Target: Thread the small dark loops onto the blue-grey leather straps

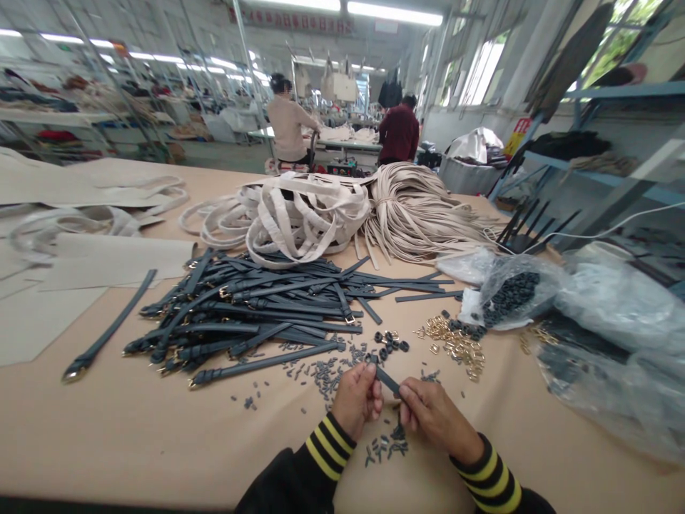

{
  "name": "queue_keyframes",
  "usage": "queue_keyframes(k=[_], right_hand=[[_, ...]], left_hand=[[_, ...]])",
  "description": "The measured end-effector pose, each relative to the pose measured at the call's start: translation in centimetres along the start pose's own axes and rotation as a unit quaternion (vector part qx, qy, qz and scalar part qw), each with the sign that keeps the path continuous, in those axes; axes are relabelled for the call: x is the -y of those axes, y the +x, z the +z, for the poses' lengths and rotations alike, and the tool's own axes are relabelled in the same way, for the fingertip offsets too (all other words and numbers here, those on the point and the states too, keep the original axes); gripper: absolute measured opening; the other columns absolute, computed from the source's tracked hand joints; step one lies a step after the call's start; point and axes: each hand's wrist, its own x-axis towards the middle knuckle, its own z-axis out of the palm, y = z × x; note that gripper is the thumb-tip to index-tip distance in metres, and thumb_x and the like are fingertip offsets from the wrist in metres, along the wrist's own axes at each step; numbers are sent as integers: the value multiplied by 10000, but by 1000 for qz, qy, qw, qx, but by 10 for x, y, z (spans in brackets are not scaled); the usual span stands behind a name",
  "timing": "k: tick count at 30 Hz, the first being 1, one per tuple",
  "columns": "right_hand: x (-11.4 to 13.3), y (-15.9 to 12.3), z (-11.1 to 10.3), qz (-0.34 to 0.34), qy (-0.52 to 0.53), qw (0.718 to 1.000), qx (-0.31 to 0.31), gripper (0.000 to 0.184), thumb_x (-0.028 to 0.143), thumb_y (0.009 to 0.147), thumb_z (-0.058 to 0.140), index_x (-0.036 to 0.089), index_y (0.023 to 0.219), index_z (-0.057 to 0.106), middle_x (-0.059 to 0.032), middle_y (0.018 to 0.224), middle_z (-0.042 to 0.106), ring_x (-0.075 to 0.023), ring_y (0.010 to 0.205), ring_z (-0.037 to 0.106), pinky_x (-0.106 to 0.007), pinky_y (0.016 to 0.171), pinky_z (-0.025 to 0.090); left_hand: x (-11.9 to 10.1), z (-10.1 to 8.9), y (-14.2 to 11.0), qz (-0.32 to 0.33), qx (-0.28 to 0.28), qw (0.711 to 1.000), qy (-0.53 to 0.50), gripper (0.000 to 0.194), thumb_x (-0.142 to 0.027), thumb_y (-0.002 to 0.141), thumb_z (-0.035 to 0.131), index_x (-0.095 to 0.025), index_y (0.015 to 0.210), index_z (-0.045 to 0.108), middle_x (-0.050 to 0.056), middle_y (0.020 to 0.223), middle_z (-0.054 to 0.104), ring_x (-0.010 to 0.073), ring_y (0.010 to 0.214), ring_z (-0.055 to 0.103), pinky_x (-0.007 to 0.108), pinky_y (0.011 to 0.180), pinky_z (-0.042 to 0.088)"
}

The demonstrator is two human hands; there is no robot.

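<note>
Between my two hands runs a short dark grey strap (386, 380). My left hand (357, 401) pinches its far end between thumb and fingers. The nearer end sits in the grip of my right hand (436, 414). Just beyond my fingers lie black strap loops (390, 343) in a small cluster. Small dark scraps (326, 375) are scattered left of my hands, and more lie below them. To the left spreads a pile of dark straps with gold buckles (251, 307). Gold buckles (460, 350) lie loose to the right.
Cream straps (310, 214) and a tied bundle of beige strips (412, 207) lie at the back. Beige sheets (48, 307) cover the table's left side. Plastic bags (615, 343) and a bag of black loops (514, 293) stand right. Two people (292, 125) work beyond the table.
</note>
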Motion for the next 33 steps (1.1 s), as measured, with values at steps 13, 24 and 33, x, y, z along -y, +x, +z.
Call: queue_keyframes(k=[13,24,33], right_hand=[[0,0,-1,13,0,1000,1,402,420,907,263,193,668,494,26,509,562,-98,429,486,-209,486,386],[1,5,3,23,86,996,-7,168,309,840,424,174,773,497,10,652,586,-94,480,499,-212,470,388],[6,2,5,30,173,984,5,179,338,803,484,164,766,506,12,645,587,-59,407,407,-185,400,310]], left_hand=[[-1,2,-1,-8,-9,1000,3,328,-446,702,555,-161,661,397,-68,453,487,40,307,434,111,263,308],[8,-1,4,10,11,998,58,331,-466,709,527,-183,672,359,-80,459,481,50,304,424,143,285,325],[7,1,-3,216,-60,932,284,166,-326,746,521,-168,792,499,27,781,529,140,726,531,270,648,447]])
